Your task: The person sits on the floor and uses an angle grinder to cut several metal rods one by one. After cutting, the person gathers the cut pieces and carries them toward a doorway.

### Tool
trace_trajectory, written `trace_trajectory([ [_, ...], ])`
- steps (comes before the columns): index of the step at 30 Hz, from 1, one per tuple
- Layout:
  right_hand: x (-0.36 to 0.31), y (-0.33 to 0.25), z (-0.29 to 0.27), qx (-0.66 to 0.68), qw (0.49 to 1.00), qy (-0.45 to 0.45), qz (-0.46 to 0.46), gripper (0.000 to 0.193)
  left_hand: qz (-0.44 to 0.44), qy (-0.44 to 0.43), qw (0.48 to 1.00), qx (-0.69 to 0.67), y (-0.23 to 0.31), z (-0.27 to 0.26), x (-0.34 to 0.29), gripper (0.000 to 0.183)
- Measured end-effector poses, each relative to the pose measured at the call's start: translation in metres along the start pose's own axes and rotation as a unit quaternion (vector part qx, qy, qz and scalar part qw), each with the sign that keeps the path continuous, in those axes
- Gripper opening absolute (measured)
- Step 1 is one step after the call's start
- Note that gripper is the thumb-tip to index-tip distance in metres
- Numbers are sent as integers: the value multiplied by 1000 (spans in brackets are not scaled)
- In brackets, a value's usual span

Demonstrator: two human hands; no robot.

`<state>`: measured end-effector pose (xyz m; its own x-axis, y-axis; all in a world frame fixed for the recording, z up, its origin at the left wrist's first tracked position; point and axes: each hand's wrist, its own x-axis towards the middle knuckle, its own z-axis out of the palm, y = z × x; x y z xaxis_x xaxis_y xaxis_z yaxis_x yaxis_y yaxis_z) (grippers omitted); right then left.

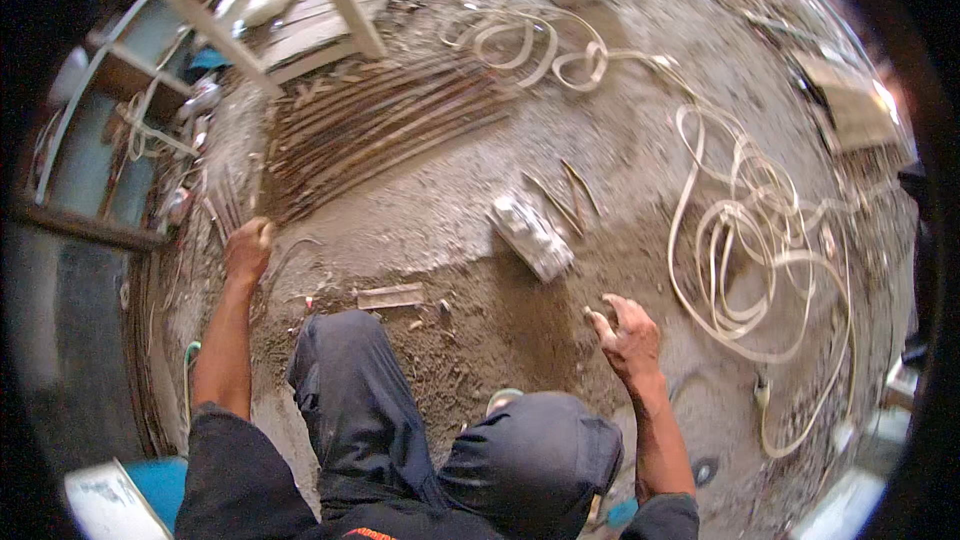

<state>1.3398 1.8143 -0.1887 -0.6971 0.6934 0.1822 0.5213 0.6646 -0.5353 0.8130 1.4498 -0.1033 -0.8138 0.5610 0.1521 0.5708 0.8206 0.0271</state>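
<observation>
My left hand (248, 248) is closed at the left, beside the near end of some thin rods or wires (222, 202). Whatever its fingers hold, if anything, is too small to make out. A thin bent wire (290, 255) lies on the ground just right of it. My right hand (630, 335) hovers over the dirt with thumb and fingers apart, holding nothing. Up and left of that hand rests a pale grey, rough block (530, 237). Beyond the block lie thin brownish bars in a V shape (575, 202), resembling pincer handles.
Long rusty rods (390, 130) lie bundled ahead. A wooden frame (330, 10) stands far left, above a shelf unit (110, 130). Loops of pale flat hose or cable (740, 240) spread over the right side. A short wooden piece (390, 296) lies near my left knee.
</observation>
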Motion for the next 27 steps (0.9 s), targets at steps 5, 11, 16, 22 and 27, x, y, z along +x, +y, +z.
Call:
trace_trajectory([
  [5,121,-14,53,-91,989,-100,-59,33,63,45,997,-23,67,-86,36,21],
  [11,123,-6,92,-102,973,-208,-6,26,61,52,997,-19,68,-172,14,21],
  [16,109,-5,101,-68,975,-212,-25,29,-88,30,995,39,25,-203,-27,24],
  [22,150,-4,109,-137,932,-335,19,30,-135,-19,991,-4,-34,-183,-55,27],
  [27,179,8,110,-133,902,-410,-23,48,-71,-124,989,-46,-64,-128,-13,33],
])
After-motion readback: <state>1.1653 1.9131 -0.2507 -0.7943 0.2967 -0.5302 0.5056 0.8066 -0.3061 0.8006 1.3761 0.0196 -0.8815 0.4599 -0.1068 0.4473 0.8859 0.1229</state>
